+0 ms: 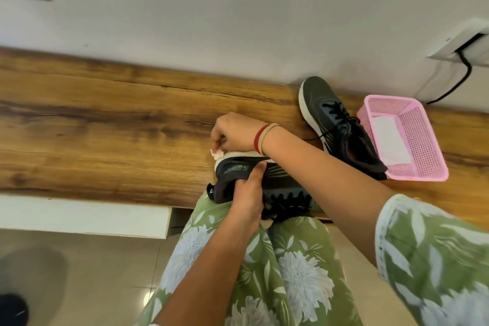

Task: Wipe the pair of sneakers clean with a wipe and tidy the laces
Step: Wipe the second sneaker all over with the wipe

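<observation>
Along the table [105,127] edge the sneaker [280,182] is lying left-right, left hand [248,193] gripping it, right hand [232,131] (crossed over) pinching the wipe [217,153] at its left end.

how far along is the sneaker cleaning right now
Nothing looks finished yet. In hand: the left hand grips one sneaker on its side at the edge of the table while the right hand pinches a wipe against its white sole. Left: the second sneaker lies beside the pink basket with a lace trailing loose, so its wiping and the lace tidying seem pending.
</observation>
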The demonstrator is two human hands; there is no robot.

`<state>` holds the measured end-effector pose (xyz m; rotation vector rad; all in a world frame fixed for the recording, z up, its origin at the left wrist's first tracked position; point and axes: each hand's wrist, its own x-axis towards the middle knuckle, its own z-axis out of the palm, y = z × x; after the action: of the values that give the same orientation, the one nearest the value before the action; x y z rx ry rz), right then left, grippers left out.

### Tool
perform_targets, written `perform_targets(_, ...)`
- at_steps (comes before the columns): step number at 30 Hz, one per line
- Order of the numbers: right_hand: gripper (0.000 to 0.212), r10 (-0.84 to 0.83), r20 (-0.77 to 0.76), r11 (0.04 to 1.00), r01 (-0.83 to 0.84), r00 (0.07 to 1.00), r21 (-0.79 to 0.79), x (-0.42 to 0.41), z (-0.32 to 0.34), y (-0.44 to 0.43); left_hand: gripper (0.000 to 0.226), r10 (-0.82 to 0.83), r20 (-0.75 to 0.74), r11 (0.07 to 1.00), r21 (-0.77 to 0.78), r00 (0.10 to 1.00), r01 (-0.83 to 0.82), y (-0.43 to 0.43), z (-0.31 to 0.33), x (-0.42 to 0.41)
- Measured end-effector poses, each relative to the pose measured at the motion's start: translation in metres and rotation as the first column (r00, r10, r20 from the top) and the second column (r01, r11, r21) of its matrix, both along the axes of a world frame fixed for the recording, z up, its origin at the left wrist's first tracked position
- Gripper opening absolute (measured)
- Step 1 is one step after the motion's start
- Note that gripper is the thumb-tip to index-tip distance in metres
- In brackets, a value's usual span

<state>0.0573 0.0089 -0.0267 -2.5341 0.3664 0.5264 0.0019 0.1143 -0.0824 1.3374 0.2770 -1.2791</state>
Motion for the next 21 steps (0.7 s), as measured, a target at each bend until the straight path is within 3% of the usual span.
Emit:
perform_targets(12, 0.019, -0.084, 0.207, 0.996, 0.088, 0.975, -0.013, -0.057, 0.0, -0.01, 0.004, 0.068, 0.044, 0.996, -0.058, 0.997, -0.065, -0.001, 0.002, -0.003)
perform_targets(16, 0.016, -0.108, 0.205, 0.994, 0.111, 0.973, -0.002, -0.081, 0.001, -0.02, 0.01, 0.059, 0.037, 0.998, -0.034, 0.998, -0.058, -0.001, 0.003, -0.002)
perform_targets(21, 0.017, -0.163, 0.192, 0.986, 0.165, 0.968, 0.006, -0.116, 0.003, -0.03, 0.043, 0.035, 0.012, 0.999, 0.013, 0.999, -0.035, 0.0, 0.002, -0.002)
